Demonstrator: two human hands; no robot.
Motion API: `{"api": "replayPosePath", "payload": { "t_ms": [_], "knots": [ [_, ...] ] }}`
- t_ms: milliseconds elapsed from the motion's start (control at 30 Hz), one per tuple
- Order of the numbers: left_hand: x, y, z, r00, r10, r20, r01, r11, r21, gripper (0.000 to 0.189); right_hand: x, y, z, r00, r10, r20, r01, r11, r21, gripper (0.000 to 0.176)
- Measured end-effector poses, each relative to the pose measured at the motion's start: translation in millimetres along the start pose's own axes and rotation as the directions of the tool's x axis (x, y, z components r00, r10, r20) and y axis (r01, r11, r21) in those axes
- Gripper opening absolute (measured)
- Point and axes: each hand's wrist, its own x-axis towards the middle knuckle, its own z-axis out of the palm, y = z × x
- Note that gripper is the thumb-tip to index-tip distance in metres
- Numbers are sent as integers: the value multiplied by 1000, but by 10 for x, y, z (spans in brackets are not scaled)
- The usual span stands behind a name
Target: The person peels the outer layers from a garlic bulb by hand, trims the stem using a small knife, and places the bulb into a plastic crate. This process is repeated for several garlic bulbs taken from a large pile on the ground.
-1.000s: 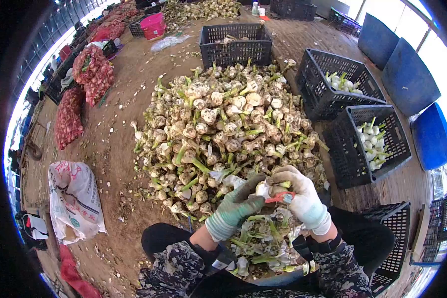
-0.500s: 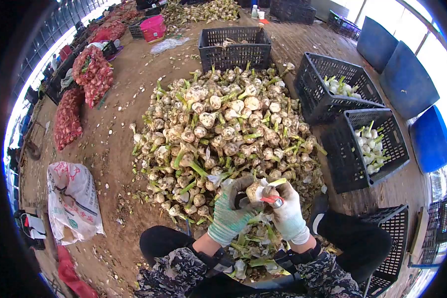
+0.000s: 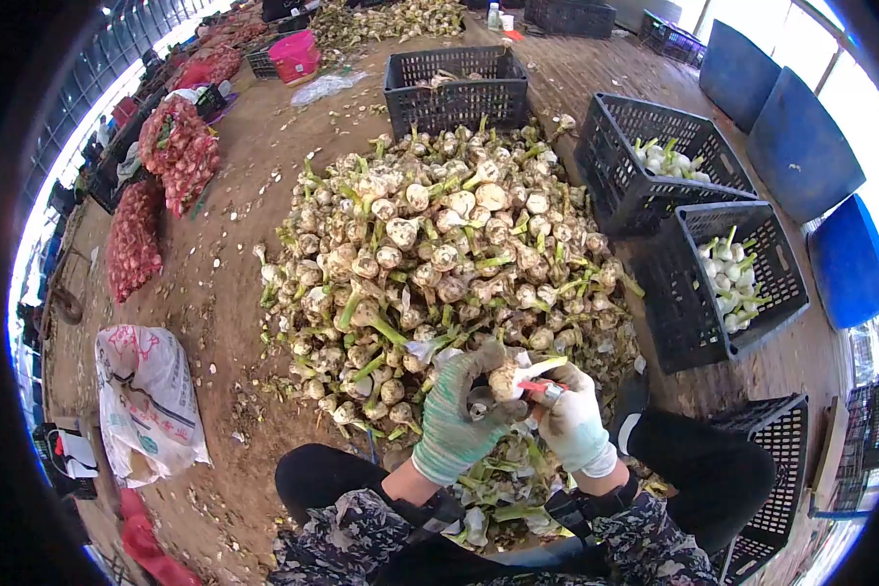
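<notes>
My left hand [image 3: 459,418], in a white and green knit glove, is closed around a garlic bulb [image 3: 505,382]. The bulb's pale stem [image 3: 541,368] points right, toward my other hand. My right hand [image 3: 573,422], gloved too, grips a small red-handled tool with a shiny metal part [image 3: 544,392], held close beside the bulb; its blade is too small to make out. Beyond both hands spreads a big heap of soiled garlic bulbs [image 3: 420,259] with green stems. Peelings and cut stems [image 3: 503,479] lie below my hands, between my legs.
Black crates [image 3: 669,293] [image 3: 606,186] at the right hold cleaned white garlic. Another black crate [image 3: 456,103] stands behind the heap. A white woven sack [image 3: 146,405] and red mesh bags [image 3: 179,151] are at the left. Blue barrels [image 3: 850,264] line the right wall.
My right hand with the red-handled tool has shifted slightly right and down from the bulb. More of the white stem shows now. My left hand keeps its hold.
</notes>
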Motion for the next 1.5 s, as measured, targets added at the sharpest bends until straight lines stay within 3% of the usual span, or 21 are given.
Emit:
{"api": "replayPosePath", "payload": {
  "t_ms": [133, 200, 267, 300, 400, 567, 600, 700, 767, 833, 867, 933, 1000, 1067, 1100, 1233, 1267, 1333, 1367, 1467, 1500],
  "knots": [
    [59, 48, -11, 987, -151, -50, 149, 988, -52, 55, 4, -11, -52, 999, -26, 46, 31, 992, -125, 28],
    [85, 67, -16, 966, -251, -67, 232, 949, -215, 54, 7, -30, 1, 994, -100, 36, 103, 992, -68, 28],
    [70, 47, -10, 977, -202, -74, 192, 974, -117, 52, -54, -149, 61, 994, -53, 93, 53, 999, -1, 30],
    [55, 64, -5, 973, -223, -57, 214, 968, -131, 51, 9, -79, -3, 987, -116, 110, 132, 979, -154, 32],
    [61, 83, -24, 971, -234, -54, 222, 961, -166, 49, 38, -87, 28, 988, -64, 142, 110, 933, -342, 31],
    [43, 14, -56, 985, -141, -99, 128, 984, -125, 48, -29, -82, 151, 990, -133, 44, 140, 909, -393, 30],
    [31, 10, -51, 991, -70, -114, 67, 997, -31, 48, -22, -51, 128, 990, -132, 43, 138, 910, -392, 30],
    [25, 12, -63, 994, 21, -106, -16, 999, 48, 48, -16, -29, 121, 996, -92, -2, 88, 954, -287, 28],
    [28, 14, -60, 994, 42, -99, -39, 999, 30, 49, 8, -23, 107, 986, -165, 22, 150, 821, -551, 28],
    [21, 37, -35, 981, -121, -153, 103, 987, -120, 47, 61, 69, 64, 983, -185, 8, 150, 774, -616, 29],
    [34, 50, -40, 982, -116, -151, 99, 988, -118, 47, 138, 137, 16, 977, -214, -2, 157, 721, -675, 29],
    [59, 63, -56, 933, -345, -103, 268, 855, -443, 42, 208, 285, -177, 964, -265, -8, 206, 769, -605, 31],
    [61, -42, -164, 933, -360, 11, 304, 771, -560, 37, 191, 202, -317, 998, -50, 41, 65, 714, -697, 30],
    [50, -64, -207, 906, -413, 97, 383, 697, -606, 36, 112, 10, -347, 996, -36, 78, 83, 646, -758, 32],
    [56, -103, -211, 897, -428, 109, 407, 707, -578, 35, 87, -42, -288, 999, 38, 23, -20, 849, -528, 41],
    [63, 73, -135, 829, -507, 237, 504, 496, -707, 38, 60, -154, -62, 966, -106, 236, 196, 894, -404, 42],
    [69, 66, -131, 829, -506, 238, 506, 498, -705, 38, 86, -177, -36, 966, -109, 236, 199, 894, -401, 42],
    [61, 37, -121, 830, -531, 172, 502, 575, -646, 39, 144, -215, 6, 934, -90, 346, 308, 691, -654, 43],
    [36, 41, -136, 843, -523, 123, 489, 652, -579, 38, 147, -153, 22, 933, -187, 306, 335, 761, -555, 37],
    [40, 46, -159, 845, -497, 195, 494, 589, -639, 39, 103, -289, 36, 952, -60, 301, 255, 701, -666, 33],
    [42, 51, -173, 828, -488, 276, 530, 522, -669, 38, 96, -246, -1, 960, -51, 276, 180, 866, -467, 33]
  ]
}}
